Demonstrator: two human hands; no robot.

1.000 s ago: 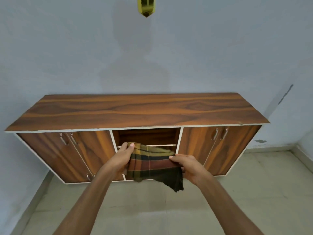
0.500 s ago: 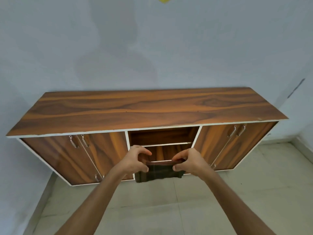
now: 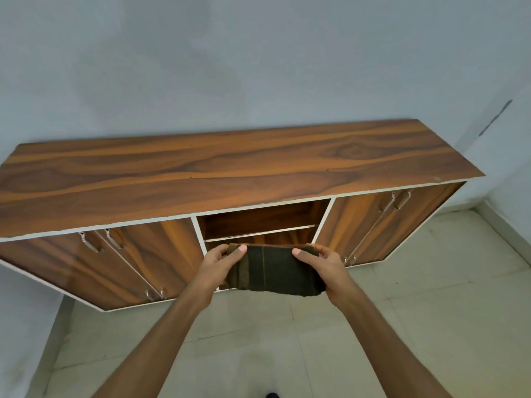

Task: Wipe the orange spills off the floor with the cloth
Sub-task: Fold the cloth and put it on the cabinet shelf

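Observation:
A dark, checked cloth (image 3: 275, 271), folded into a rectangle, hangs in front of the cabinet's open middle shelf. My left hand (image 3: 221, 262) pinches its upper left corner and my right hand (image 3: 324, 262) pinches its upper right corner, holding the top edge taut above the floor (image 3: 431, 311). The pale tiled floor shows no orange spill in this view.
A long wooden cabinet (image 3: 230, 173) stands against the grey wall, with closed double doors (image 3: 123, 259) on the left and double doors (image 3: 382, 222) on the right. The room corner lies to the right. A dark shoe tip (image 3: 271, 394) shows at the bottom edge.
The cloth was spread out showing its checks, then got folded into a narrow strip; it now hangs as a dark rectangle. The view has tilted downward, showing more floor.

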